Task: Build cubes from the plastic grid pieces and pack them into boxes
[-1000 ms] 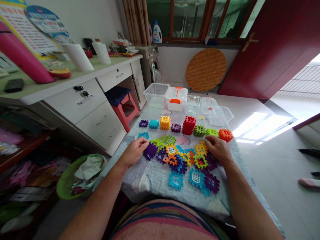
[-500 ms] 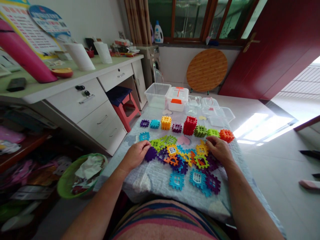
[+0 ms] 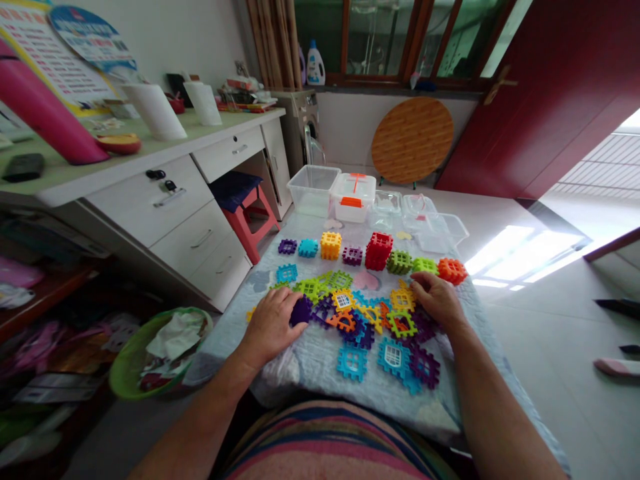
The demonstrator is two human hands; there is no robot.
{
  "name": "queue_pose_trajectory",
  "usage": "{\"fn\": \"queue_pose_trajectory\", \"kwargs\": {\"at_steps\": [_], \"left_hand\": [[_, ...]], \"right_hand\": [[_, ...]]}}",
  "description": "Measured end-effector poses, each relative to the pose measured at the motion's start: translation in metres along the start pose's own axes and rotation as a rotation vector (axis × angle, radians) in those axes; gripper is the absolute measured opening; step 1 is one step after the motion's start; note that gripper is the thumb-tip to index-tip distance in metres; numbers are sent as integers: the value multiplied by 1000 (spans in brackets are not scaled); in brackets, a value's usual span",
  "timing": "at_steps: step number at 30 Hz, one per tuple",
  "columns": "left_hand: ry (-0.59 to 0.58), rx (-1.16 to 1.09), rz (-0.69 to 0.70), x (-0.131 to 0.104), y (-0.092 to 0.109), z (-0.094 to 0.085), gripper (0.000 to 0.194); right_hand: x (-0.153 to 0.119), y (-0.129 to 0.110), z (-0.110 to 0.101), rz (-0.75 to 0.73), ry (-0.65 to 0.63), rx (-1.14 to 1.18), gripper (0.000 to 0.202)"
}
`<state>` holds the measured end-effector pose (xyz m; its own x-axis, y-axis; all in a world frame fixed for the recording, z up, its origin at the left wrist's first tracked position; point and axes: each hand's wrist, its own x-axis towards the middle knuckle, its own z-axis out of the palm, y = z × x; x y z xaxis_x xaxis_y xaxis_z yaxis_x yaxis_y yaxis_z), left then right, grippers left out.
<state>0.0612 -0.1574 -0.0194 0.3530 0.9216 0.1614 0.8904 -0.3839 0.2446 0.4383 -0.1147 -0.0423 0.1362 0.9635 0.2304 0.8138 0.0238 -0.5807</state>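
Note:
My left hand [image 3: 273, 325] is over the left side of a loose pile of plastic interlocking squares, its thumb and fingers apart beside a dark purple solid square [image 3: 301, 311]. A bit of yellow piece [image 3: 251, 313] and a bit of green show past the hand. At the pile's right side my right hand [image 3: 438, 300] rests with loosely bent fingers by a yellow square [image 3: 402, 298]; thumb and forefinger are apart. Between the hands lie green squares [image 3: 311, 288], a yellow window square [image 3: 343, 300], an orange piece [image 3: 344, 321] and a lime frame [image 3: 403, 325].
Behind the pile stands a row of colour-sorted pieces, with a red stack [image 3: 379, 251], a yellow stack [image 3: 331, 246] and orange pieces [image 3: 452, 271]. Clear plastic boxes [image 3: 313, 190] line the cloth-covered table's far end. Blue squares [image 3: 352, 362] lie nearest me.
My left hand has come down to the left and its fingers have spread; yellow and green bits now show beside it. My right hand stays almost where it was.

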Motion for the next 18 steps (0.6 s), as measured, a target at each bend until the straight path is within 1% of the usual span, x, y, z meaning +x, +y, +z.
{"fn": "queue_pose_trajectory", "kwargs": {"at_steps": [5, 6, 8, 10, 11, 14, 18], "left_hand": [[85, 33, -83, 0, 5, -2, 35], [98, 40, -96, 0, 5, -3, 36], [98, 49, -96, -1, 5, -4, 45], [70, 49, -71, -2, 5, -4, 56], [54, 49, -61, -2, 5, -3, 58], [34, 60, -64, -3, 7, -1, 51], [80, 78, -87, -3, 8, 1, 43]], "right_hand": [[0, 1, 0, -8, 10, 1, 32], [0, 1, 0, -11, 10, 0, 32], [0, 2, 0, -12, 3, -4, 32], [0, 2, 0, -7, -3, -4, 32], [0, 2, 0, -3, -6, -3, 33], [0, 2, 0, 7, -11, 6, 33], [0, 3, 1, 4, -10, 23, 33]]}}
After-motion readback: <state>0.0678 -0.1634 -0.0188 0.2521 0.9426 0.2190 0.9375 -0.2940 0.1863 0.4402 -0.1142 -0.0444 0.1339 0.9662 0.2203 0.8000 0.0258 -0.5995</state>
